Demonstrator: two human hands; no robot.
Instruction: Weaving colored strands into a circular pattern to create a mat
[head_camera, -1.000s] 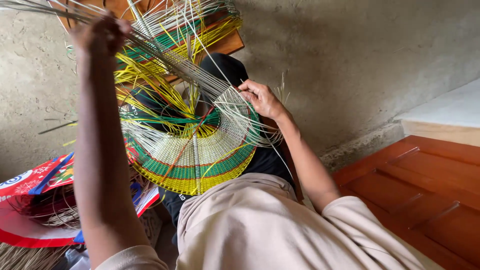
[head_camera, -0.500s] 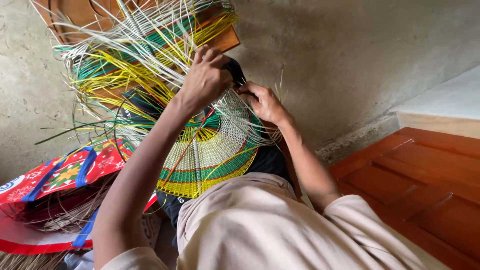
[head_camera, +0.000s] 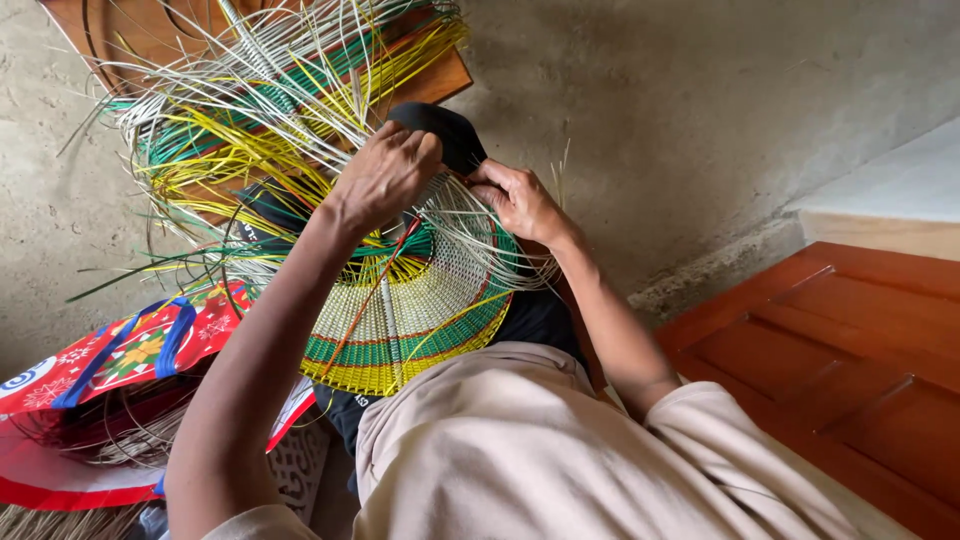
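A round woven piece (head_camera: 415, 320) in cream, green and yellow bands rests on my lap. Long loose strands (head_camera: 270, 110) in white, yellow and green fan out from its far edge. My left hand (head_camera: 385, 175) reaches over the piece and pinches strands at its upper rim. Close beside it, my right hand (head_camera: 520, 200) grips pale strands at that rim. A thin red strand (head_camera: 375, 290) runs across the woven face below my left hand. My knee in dark cloth (head_camera: 445, 130) shows just behind both hands.
A red patterned bag with blue handles (head_camera: 100, 370) lies at the left with strands inside. An orange wooden door panel (head_camera: 860, 360) lies at the right. A wooden board (head_camera: 440, 80) sits under the loose strands on the concrete floor (head_camera: 680, 110).
My left hand, raised high with strands a second ago, has come down to the rim beside my right hand. The loose strands have swung back over the floor.
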